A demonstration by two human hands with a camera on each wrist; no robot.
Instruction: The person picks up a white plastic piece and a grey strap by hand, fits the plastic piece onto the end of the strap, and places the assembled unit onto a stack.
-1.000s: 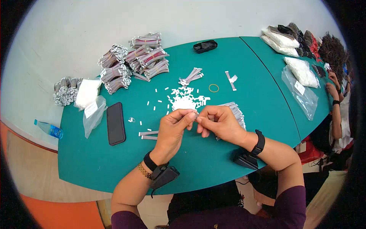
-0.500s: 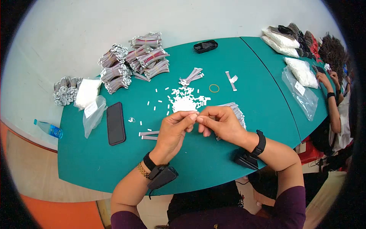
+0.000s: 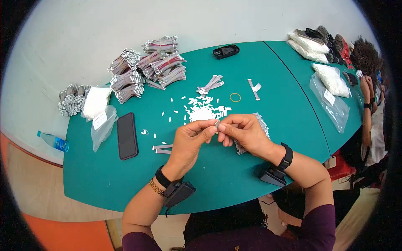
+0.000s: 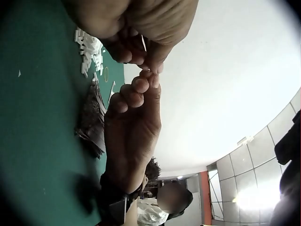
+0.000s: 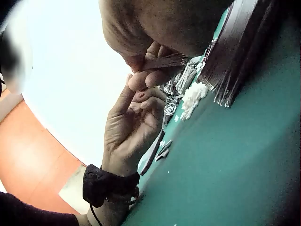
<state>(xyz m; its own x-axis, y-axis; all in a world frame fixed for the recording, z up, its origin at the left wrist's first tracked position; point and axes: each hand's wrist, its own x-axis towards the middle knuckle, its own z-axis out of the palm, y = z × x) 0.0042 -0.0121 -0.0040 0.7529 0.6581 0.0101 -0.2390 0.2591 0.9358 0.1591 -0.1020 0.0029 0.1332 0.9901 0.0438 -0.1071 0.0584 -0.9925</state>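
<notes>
Both hands meet fingertip to fingertip above the table, at the near side of a heap of small white pieces (image 3: pixel 202 112). My left hand (image 3: pixel 188 140) pinches a short grey flat ribbon cable (image 5: pixel 165 61) between thumb and index finger. Thumb and index finger of my right hand (image 3: pixel 247 134) pinch at the same spot, on the cable's end. That end is mostly covered by fingertips. In the left wrist view, a thin pale edge (image 4: pixel 144 43) shows among the left fingers. Under the right hand lies a bundle of grey ribbon cables (image 3: pixel 261 125), partly hidden.
Two loose cables (image 3: pixel 162 149) lie left of the hands, near a phone (image 3: pixel 127 136). Beyond the white heap are more cables (image 3: pixel 210 85) and a rubber band (image 3: pixel 235 97). Stacked cable bundles (image 3: pixel 161 62) stand by the wall. Another person's hands (image 3: pixel 367 90) work at right.
The fingertips have shifted slightly, and a bit of grey now shows between them. My right hand has rolled a little. At far right, the other person's hands have moved. Things on my table stay put.
</notes>
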